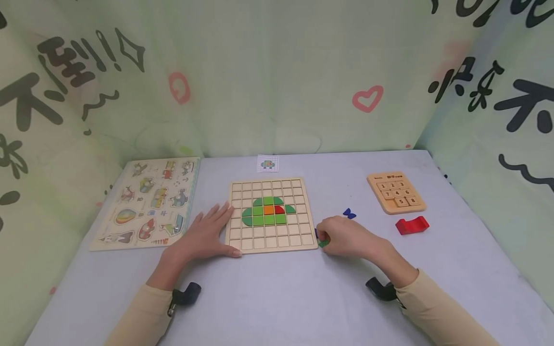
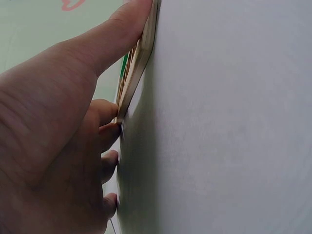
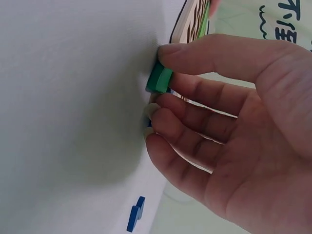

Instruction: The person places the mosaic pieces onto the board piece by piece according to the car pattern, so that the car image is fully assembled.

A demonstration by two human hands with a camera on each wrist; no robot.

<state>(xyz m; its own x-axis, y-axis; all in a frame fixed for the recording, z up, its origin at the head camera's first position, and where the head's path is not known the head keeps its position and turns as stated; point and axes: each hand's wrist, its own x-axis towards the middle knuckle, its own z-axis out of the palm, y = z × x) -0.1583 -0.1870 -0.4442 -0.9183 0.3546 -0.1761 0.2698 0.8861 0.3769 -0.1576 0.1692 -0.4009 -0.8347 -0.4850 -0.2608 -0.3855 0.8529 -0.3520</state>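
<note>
A wooden grid board [image 1: 294, 235] lies mid-table, with green, orange and red pieces set in its middle squares. My left hand [image 1: 209, 233] is spread along the board's left side, fingertips on the edge and thumb at the near-left corner. Beside the board's near-right corner my right hand [image 1: 346, 238] pinches a green block [image 3: 160, 78] between thumb and index finger, close over the tabletop. The other right fingers curl down to the cloth, partly hiding a blue piece [image 1: 316, 233]. Just beyond this hand lies a blue bow-shaped piece [image 1: 349, 213].
A small printed pattern card [image 1: 268, 164] sits behind the board. On the left is a picture puzzle board [image 1: 130, 192]. Off to the right are a wooden number puzzle [image 1: 396, 192] and a red curved block [image 1: 412, 225]. Curtains hang behind and at both sides.
</note>
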